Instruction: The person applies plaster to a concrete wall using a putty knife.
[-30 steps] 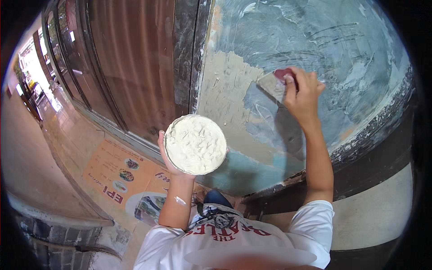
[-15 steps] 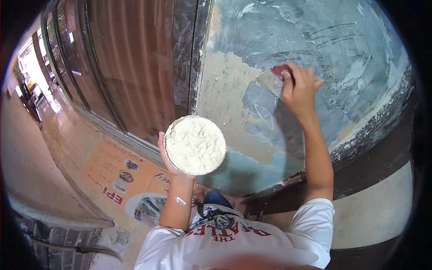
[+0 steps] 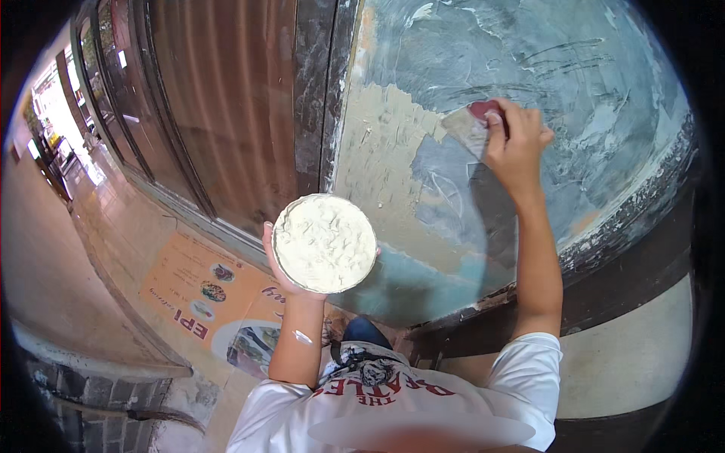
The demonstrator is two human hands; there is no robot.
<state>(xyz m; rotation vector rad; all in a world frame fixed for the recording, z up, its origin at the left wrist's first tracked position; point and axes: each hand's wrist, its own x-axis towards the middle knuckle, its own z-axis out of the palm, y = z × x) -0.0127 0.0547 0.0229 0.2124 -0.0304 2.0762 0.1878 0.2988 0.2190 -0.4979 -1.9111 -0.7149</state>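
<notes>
Filling or skimming looks to be the step in hand: a thin layer of beige putty (image 3: 377, 155) lies on the blue-grey, streaked wall panel (image 3: 574, 60), its ragged edge at twelve o'clock from the middle of the view. At one to two o'clock, the right hand (image 3: 521, 143) pinches a pale, flat, wedge-shaped scraper with a dark red grip (image 3: 466, 130), whose wide edge seems to meet the panel just by that ragged edge. The next stroke calls for an even, low-angled pull — the blade pressed flat enough to feather the rim without gouging. The right forearm reaches up from five o'clock, elbow bent, wrist slightly cocked. Near the middle, towards eight o'clock, the left hand (image 3: 281, 268) cups a round tub of creamy off-white paste (image 3: 325, 243) — thumb on one side, fingertips peeping out on the other.
</notes>
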